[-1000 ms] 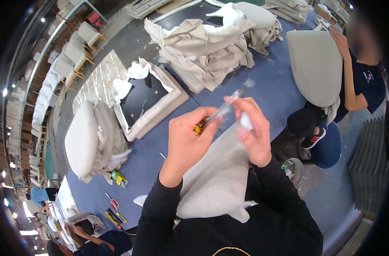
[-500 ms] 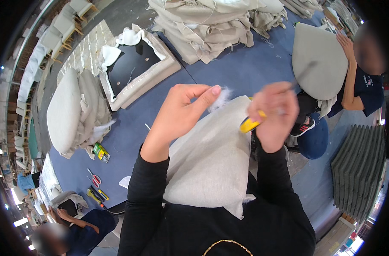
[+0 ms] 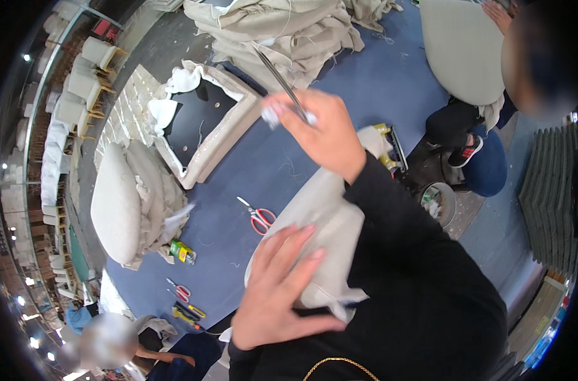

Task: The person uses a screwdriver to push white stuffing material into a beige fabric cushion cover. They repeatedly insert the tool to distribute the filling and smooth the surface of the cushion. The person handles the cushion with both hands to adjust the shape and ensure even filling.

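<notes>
A light grey fabric-covered cushion lies in front of me, its narrow end away from me. My left hand is spread on its near part, fingers apart and holding nothing. Beyond the cushion's far part, my right hand is raised, closed round a tool with a long thin metal shaft. The shaft points up and to the left; the handle is hidden in the fist. Tufts of white fluff are at the fingers of this hand. Red-handled scissors lie just left of the cushion.
An upholstered frame, stacked cushions and a fabric pile stand on the blue table. More scissors lie front left, a staple gun beyond the cushion. A bin is right. Co-workers sit at both sides.
My right hand has swung left across the cushion with the tool, its shaft now pointing left. My left hand has let go of the fluff and come down onto the cushion. The view has shifted.
</notes>
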Action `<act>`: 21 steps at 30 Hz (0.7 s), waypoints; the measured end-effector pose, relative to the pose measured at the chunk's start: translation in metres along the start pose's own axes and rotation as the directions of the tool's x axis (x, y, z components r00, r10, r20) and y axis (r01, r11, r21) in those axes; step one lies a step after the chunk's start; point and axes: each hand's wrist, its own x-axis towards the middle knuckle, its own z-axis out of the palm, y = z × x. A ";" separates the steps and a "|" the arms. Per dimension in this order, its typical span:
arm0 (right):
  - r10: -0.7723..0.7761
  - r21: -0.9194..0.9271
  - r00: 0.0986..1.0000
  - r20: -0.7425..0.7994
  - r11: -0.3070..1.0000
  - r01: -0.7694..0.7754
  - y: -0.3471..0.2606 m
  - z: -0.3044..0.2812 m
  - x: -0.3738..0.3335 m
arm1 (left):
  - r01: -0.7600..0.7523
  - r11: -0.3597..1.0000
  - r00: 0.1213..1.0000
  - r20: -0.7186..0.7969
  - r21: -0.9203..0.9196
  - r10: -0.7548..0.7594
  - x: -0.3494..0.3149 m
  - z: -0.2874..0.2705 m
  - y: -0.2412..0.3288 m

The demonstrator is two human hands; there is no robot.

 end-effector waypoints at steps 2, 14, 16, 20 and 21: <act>-0.123 -0.141 0.991 -0.057 0.983 0.114 0.007 0.015 0.027 | 0.012 0.980 0.984 -0.177 0.197 0.023 -0.002 0.020 -0.015; 0.365 0.254 0.928 0.067 0.894 -0.370 -0.017 -0.018 -0.024 | 0.218 0.721 0.857 -0.483 0.658 0.180 0.038 -0.050 -0.080; 0.441 0.318 0.893 0.095 0.837 -0.447 -0.002 -0.019 -0.054 | 0.248 0.732 0.846 -0.510 0.635 0.156 0.041 -0.056 -0.091; 0.577 0.378 0.799 0.169 0.711 -0.593 0.017 -0.018 -0.100 | 0.219 0.807 0.887 -0.457 0.548 0.069 0.042 -0.091 -0.086; 0.598 0.377 0.778 0.193 0.687 -0.621 0.015 -0.018 -0.106 | 0.192 0.814 0.895 -0.438 0.549 0.085 0.044 -0.097 -0.084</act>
